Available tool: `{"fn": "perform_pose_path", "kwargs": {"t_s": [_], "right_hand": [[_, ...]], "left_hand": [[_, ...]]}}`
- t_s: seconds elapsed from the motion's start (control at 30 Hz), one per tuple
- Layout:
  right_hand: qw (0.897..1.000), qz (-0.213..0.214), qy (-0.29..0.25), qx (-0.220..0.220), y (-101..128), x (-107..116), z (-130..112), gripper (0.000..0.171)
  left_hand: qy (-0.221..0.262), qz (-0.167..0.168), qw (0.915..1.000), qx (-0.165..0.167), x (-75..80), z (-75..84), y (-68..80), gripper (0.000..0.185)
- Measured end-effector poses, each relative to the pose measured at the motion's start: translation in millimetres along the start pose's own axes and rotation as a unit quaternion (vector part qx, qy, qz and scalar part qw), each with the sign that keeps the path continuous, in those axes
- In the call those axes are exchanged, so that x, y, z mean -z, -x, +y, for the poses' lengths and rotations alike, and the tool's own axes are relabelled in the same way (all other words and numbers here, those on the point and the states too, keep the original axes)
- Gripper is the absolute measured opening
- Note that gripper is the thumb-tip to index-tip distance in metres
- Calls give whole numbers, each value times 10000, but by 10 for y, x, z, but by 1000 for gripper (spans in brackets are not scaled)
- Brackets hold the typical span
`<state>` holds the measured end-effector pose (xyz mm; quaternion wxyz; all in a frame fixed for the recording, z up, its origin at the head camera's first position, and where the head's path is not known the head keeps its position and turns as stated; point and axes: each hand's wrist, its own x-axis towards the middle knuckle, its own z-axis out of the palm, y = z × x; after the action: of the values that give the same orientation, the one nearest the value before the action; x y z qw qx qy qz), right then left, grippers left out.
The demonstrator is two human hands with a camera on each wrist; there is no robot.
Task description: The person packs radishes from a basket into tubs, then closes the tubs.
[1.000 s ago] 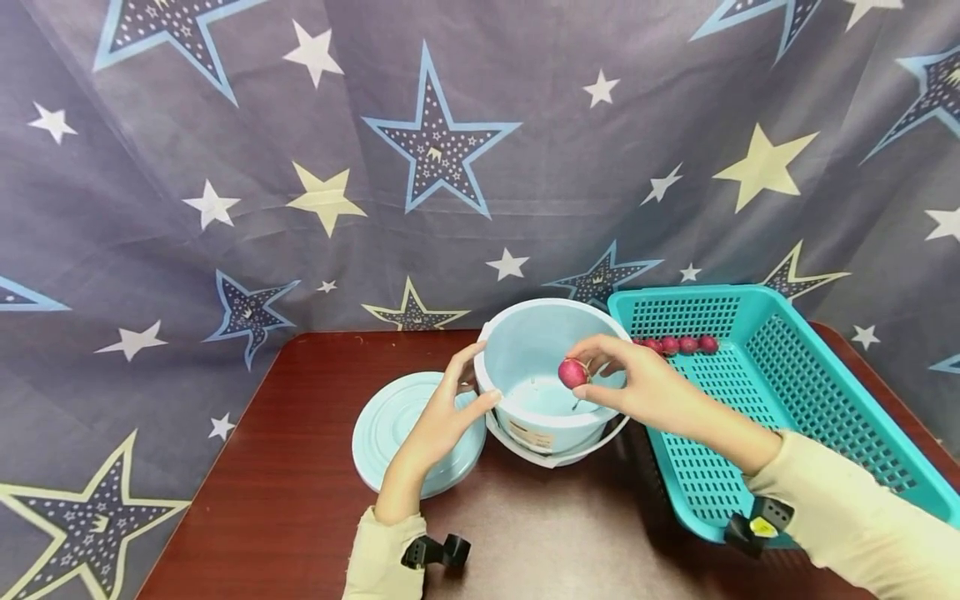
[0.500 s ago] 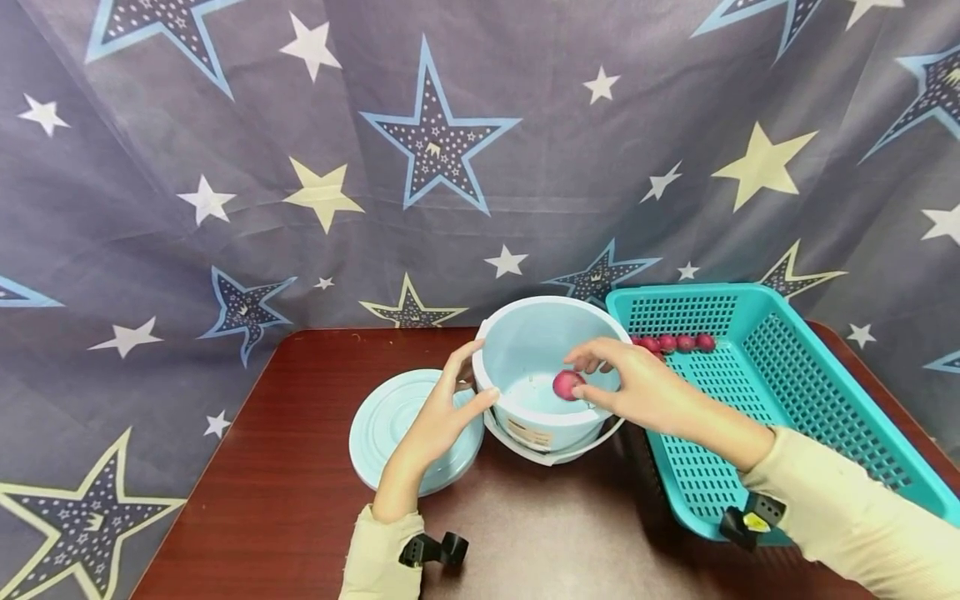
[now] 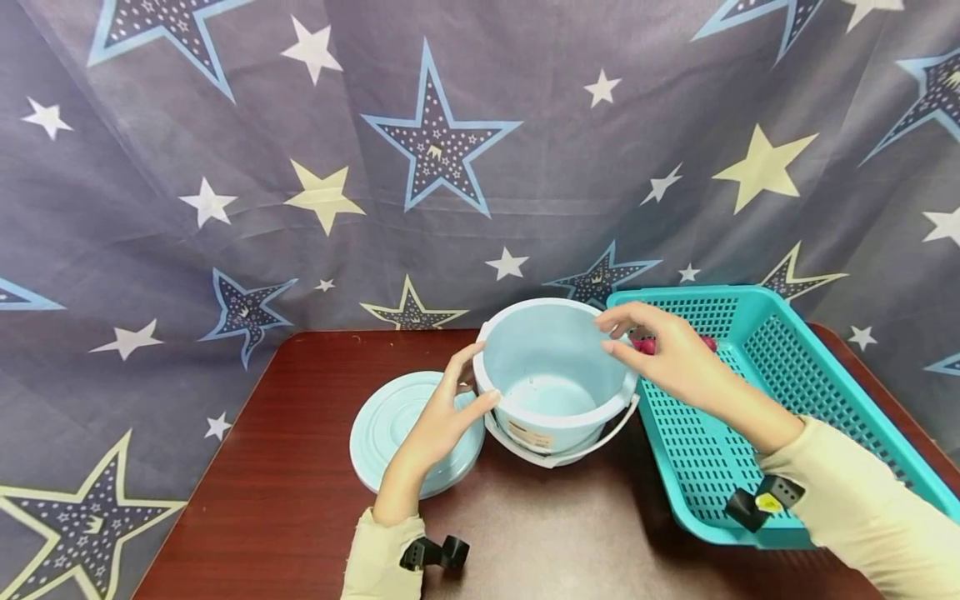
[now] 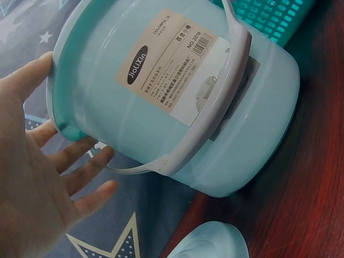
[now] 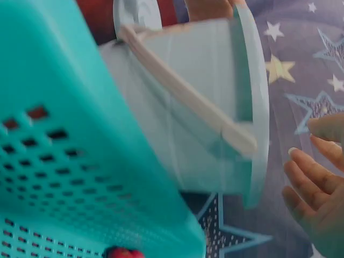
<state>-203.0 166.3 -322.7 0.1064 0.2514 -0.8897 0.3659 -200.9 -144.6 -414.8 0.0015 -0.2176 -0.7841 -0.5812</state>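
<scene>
In the head view a pale blue bucket [image 3: 540, 342] stands mid-table, its mouth tilted toward me. My left hand [image 3: 441, 425] holds its left side, thumb on the near rim and fingers around the outside. The left wrist view shows the thumb [image 4: 40, 70] at the rim edge, with the fingers under it beside the white handle [image 4: 223, 91]. My right hand [image 3: 675, 354] hovers over the bucket's right rim and the basket's edge, fingers loosely bent, nothing between them. Small red radishes [image 3: 645, 346] lie in the basket, partly behind this hand. No radish shows inside the bucket.
A turquoise perforated basket [image 3: 870, 400] stands right beside the bucket. The round pale blue lid [image 3: 390, 425] lies on the dark red table [image 3: 300, 467] at left, partly under my left forearm. A starry grey curtain [image 3: 525, 233] hangs directly behind the table.
My right hand lowered a radish into the bucket, let go of it, then rose and moved right toward the basket. The left hand stays on the rim.
</scene>
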Motion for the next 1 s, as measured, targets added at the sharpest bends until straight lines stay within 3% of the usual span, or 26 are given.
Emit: {"fn": "perform_pose_path", "kwargs": {"t_s": [0.27, 0.67, 1.0], "right_hand": [[9985, 276, 72, -458, 10, 109, 275, 26], [9942, -51, 179, -1058, 46, 89, 778, 28], [9909, -249, 533, -1214, 58, 19, 1190, 27]], "left_hand": [[28, -3, 10000, -49, 3, 9, 7, 65], [46, -12, 10000, -20, 0, 13, 10, 65], [55, 0, 10000, -71, -2, 18, 10, 65]]}}
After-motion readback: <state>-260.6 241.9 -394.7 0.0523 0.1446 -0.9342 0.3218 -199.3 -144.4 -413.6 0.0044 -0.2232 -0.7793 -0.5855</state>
